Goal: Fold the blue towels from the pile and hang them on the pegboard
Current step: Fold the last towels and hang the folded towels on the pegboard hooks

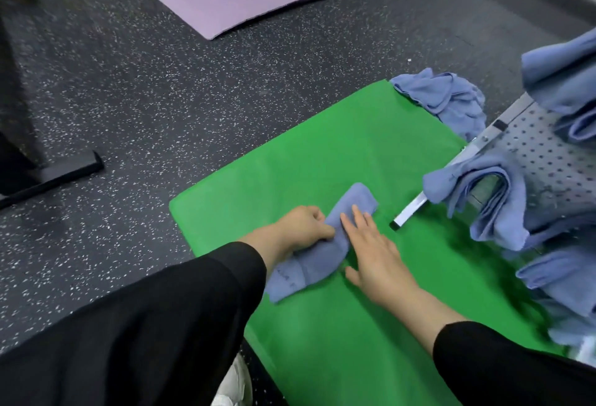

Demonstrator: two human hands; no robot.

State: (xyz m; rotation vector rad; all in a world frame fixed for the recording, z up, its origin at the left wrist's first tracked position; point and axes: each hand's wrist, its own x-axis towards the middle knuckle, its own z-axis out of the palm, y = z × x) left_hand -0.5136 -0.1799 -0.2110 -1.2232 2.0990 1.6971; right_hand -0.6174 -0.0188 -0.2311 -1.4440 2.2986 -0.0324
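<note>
- Left hand [303, 226] fingers curl on the blue towel's [317, 244] left edge, pinching it; right hand [371, 244] fingers lie straight, pressing its middle.
- Risk: the narrow fold could spring open if the flat hand lifts first.
- The towel lies on the green mat [338, 154], under both hands, with the pile [442, 96] and pegboard [541, 160] to the right.

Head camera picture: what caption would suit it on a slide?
Left hand grips, right hand flattens a blue towel on the green mat.
</note>
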